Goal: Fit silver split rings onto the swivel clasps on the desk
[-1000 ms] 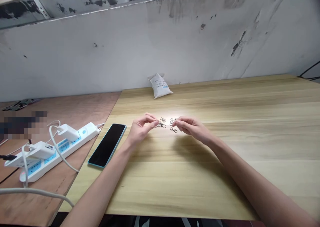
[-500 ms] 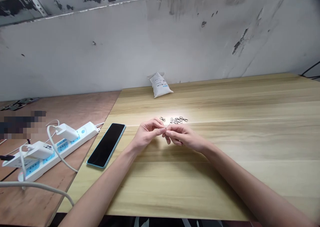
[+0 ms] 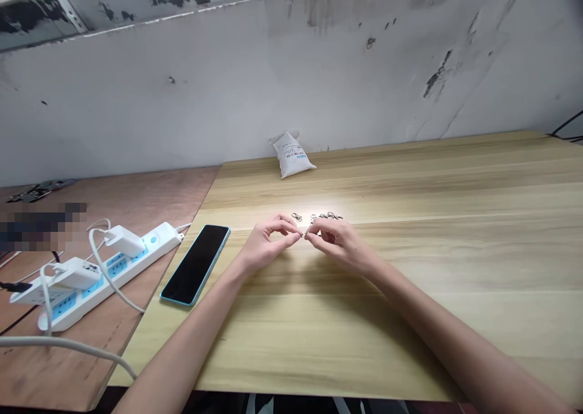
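My left hand (image 3: 266, 244) and my right hand (image 3: 339, 244) meet fingertip to fingertip over the light wooden table (image 3: 410, 268). Both are pinched on a small metal clasp (image 3: 303, 234) held between them, mostly hidden by the fingers. Just beyond the fingertips lies a little heap of several small metal clasps (image 3: 324, 218), with one more clasp (image 3: 296, 217) a bit to the left of it.
A black phone (image 3: 195, 263) with a blue rim lies left of my left hand. A white power strip (image 3: 98, 269) with chargers and cables sits on the brown table (image 3: 136, 201) further left. A small white bag (image 3: 291, 155) stands against the wall.
The hands came together from a spread position, each pinching at the clasps, and now hold one small clasp between them slightly nearer the heap.
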Action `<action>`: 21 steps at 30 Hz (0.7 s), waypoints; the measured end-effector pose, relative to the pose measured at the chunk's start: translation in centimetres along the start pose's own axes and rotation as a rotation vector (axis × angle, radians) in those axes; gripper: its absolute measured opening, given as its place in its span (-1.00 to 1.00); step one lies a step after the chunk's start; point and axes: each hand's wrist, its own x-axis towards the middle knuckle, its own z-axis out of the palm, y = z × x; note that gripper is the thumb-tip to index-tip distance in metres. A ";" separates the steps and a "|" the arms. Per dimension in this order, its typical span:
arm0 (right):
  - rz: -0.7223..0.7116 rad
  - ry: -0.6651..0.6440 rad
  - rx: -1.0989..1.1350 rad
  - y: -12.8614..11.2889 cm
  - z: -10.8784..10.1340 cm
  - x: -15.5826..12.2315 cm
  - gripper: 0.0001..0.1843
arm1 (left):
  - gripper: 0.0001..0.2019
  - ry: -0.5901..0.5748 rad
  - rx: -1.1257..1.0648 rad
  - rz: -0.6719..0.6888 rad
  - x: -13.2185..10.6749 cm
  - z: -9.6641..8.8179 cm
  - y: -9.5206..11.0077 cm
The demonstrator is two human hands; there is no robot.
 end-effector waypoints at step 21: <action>0.137 -0.219 0.338 0.0 -0.2 -0.1 -0.72 | -0.83 -0.005 0.052 -0.011 0.1 -0.1 0.1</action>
